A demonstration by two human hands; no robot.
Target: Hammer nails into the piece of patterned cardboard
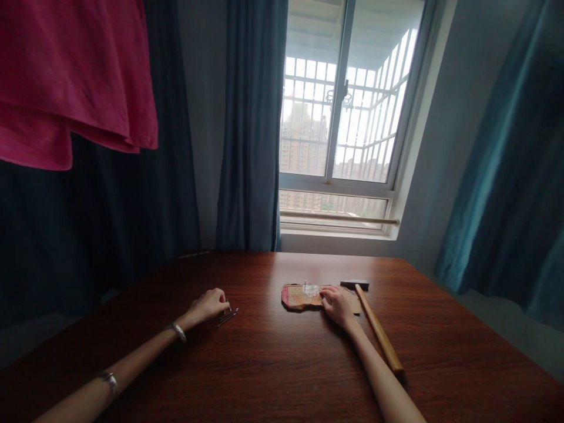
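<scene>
My left hand (210,305) rests on the dark wooden table (273,364) with its fingers curled over several nails (226,318) that lie beside it. My right hand (337,305) lies on a flat, pale board full of small holes (304,297), fingers bent and pressing on its right part. One nail (305,286) stands upright in the board just left of that hand. A hammer with a long wooden handle (379,335) and a dark head (355,284) lies on the table right of my right arm, untouched.
A window (341,111) with a grille is straight ahead, with blue curtains (249,129) on both sides. A red cloth (74,76) hangs at the upper left. The table's far edge runs below the window sill.
</scene>
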